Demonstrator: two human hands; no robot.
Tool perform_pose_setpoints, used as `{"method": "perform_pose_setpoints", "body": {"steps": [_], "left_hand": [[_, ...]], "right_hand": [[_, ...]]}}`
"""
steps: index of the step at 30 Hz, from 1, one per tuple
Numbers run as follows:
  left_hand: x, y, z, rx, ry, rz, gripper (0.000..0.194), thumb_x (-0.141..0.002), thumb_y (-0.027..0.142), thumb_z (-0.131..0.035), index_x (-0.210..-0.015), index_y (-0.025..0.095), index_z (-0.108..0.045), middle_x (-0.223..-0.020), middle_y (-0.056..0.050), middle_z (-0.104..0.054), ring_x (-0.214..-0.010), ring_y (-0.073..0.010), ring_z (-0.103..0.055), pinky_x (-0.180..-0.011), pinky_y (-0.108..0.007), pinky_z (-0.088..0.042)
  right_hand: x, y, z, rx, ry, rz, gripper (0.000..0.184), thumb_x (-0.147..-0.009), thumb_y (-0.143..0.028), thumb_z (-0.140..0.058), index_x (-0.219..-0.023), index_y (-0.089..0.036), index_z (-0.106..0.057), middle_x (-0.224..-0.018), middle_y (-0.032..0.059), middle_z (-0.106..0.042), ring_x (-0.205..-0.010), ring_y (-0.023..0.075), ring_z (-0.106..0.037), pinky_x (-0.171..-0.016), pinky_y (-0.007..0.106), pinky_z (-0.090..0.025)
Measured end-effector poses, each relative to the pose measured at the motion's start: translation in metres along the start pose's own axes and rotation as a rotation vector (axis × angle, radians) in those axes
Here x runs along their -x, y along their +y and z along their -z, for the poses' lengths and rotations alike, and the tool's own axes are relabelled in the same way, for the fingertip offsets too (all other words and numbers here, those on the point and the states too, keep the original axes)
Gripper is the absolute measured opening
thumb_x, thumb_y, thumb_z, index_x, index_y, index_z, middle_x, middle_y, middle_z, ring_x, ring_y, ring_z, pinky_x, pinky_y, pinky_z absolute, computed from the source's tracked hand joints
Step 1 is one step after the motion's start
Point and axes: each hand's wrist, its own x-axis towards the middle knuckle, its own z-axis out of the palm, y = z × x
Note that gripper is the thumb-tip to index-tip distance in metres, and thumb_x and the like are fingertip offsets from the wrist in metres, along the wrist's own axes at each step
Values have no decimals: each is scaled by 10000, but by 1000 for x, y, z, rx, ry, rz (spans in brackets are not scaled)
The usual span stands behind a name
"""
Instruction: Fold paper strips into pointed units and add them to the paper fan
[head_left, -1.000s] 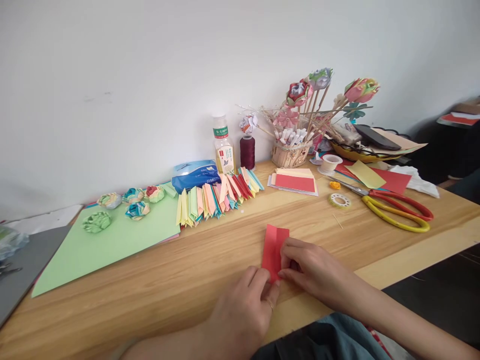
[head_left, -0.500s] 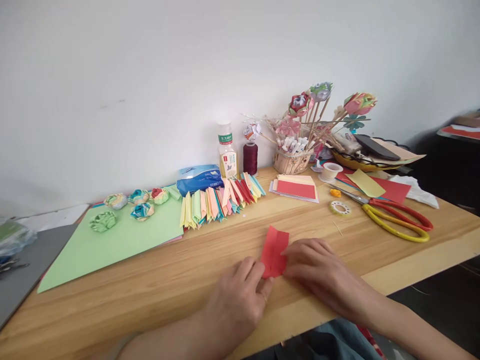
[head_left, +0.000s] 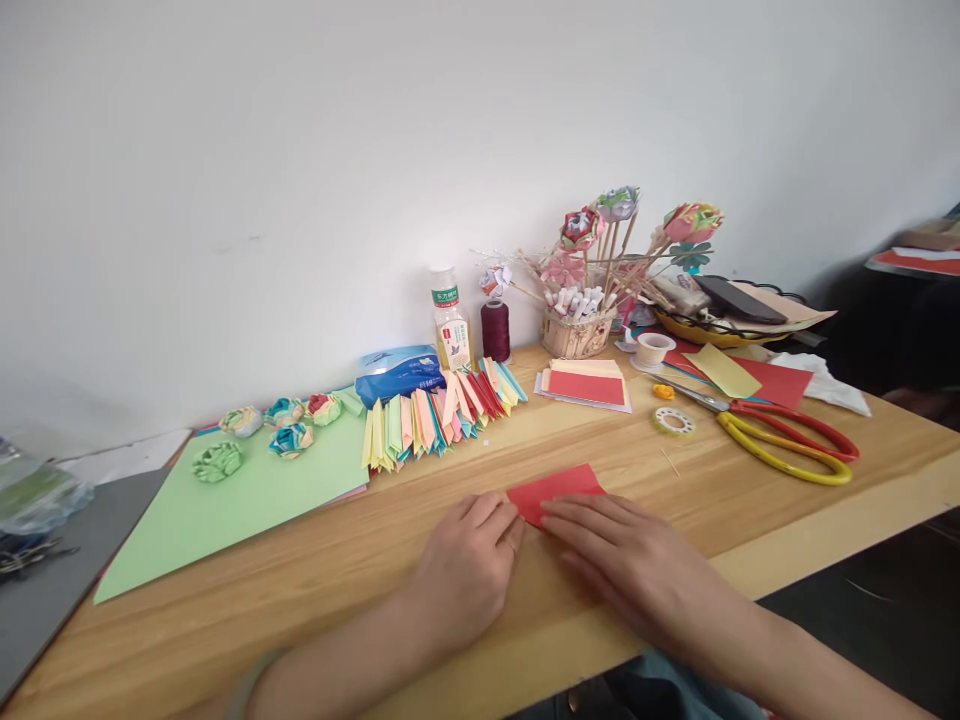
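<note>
A piece of red paper [head_left: 555,487] lies flat on the wooden table in front of me, its long side running left to right. My left hand [head_left: 474,552] is closed at the paper's left corner, fingers curled together with the tips on the edge. Stretched out flat, the fingers of my right hand [head_left: 619,548] lie over the paper's near right part and hide it. Beyond the hands stands a row of folded paper strips [head_left: 442,418] in many colours. A stack of cut paper cards [head_left: 586,388], red on top, lies behind the right hand.
Scissors [head_left: 787,437] with red and yellow handles, a tape roll [head_left: 673,421] and a toothpick [head_left: 670,462] lie right. Folded paper flowers [head_left: 291,440] sit on green sheets [head_left: 247,520] at left. A bottle [head_left: 453,325], thread spool [head_left: 495,332] and flower basket [head_left: 577,335] stand along the wall.
The red paper has turned from upright to lengthwise, and its middle crease no longer shows. My right hand has moved from the paper's right edge to lie flat on top of it.
</note>
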Motion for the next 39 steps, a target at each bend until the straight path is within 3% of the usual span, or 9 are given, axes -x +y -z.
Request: {"method": "perform_pose_setpoints", "body": {"steps": [3, 8, 11, 14, 18, 21, 28, 34, 39], "left_hand": [[1, -2, -2, -20, 33, -18, 300, -837, 42, -388, -1040, 54, -608, -945, -122, -629, -923, -243, -535, -793, -363, -480], [4, -4, -1, -6, 72, -30, 282, -846, 61, -404, -1020, 57, -626, -1044, -136, -621, -981, -252, -515, -842, -376, -467], [6, -7, 1, -13, -4, 3, 281, -846, 49, -426, -1036, 94, -628, -1076, -127, -606, -962, -243, -513, -785, -367, -480], [6, -10, 3, -8, -33, -40, 303, -876, 61, -417, -1108, 121, -602, -1043, -97, -626, -921, -226, -517, -751, -350, -474], [6, -11, 3, -2, 11, -139, 292, -948, 115, -364, -1146, 106, -579, -1103, -70, -637, -933, -205, -511, -786, -334, -441], [8, -11, 1, -8, 19, -163, 296, -963, 132, -352, -1162, 84, -567, -1127, -72, -635, -973, -206, -506, -833, -341, -413], [7, -13, -1, 31, 36, -155, 296, -973, 148, -342, -1114, 111, -600, -1108, -61, -643, -999, -211, -507, -854, -332, -405], [4, -14, 0, 8, 92, -191, 341, -987, 132, -291, -1057, 98, -624, -1052, -46, -663, -1027, -215, -504, -916, -350, -390], [5, -19, -1, 4, 96, -205, 336, -996, 153, -295, -1071, 122, -621, -1053, -27, -661, -1032, -209, -502, -926, -345, -390]], "right_hand": [[3, -1, -9, 62, -9, 53, 302, -944, -181, -381, -1121, -128, -620, -1130, 120, -666, -1047, 251, -616, -872, 410, -509], [2, -19, -1, -145, -131, 59, 300, -929, -172, -384, -1117, -145, -617, -1111, 94, -673, -1046, 214, -616, -880, 339, -500], [-6, -8, 5, -219, -116, -159, 287, -936, -173, -372, -1008, -180, -649, -907, 62, -698, -818, 176, -660, -715, 293, -516], [-17, 12, 2, -187, -68, -402, 223, -907, -223, -445, -933, -159, -658, -871, 78, -674, -774, 201, -638, -677, 316, -482], [-26, 22, -7, -233, -120, -501, 169, -843, -306, -559, -789, -177, -655, -716, 35, -667, -646, 188, -617, -569, 281, -432], [-27, 17, -13, -242, -125, -526, 88, -797, -237, -581, -764, -177, -636, -640, 13, -650, -578, 175, -599, -506, 257, -397], [-23, 11, -17, -259, -50, -503, 167, -813, -159, -484, -905, -168, -623, -816, 51, -676, -722, 179, -623, -628, 273, -449], [-19, 14, -21, -291, -21, -468, 156, -820, -152, -508, -889, -179, -646, -777, 39, -663, -688, 166, -616, -616, 268, -472], [-12, 17, -26, -187, 44, -242, 227, -885, -130, -434, -916, -180, -654, -824, 66, -626, -764, 188, -590, -657, 307, -483]]}}
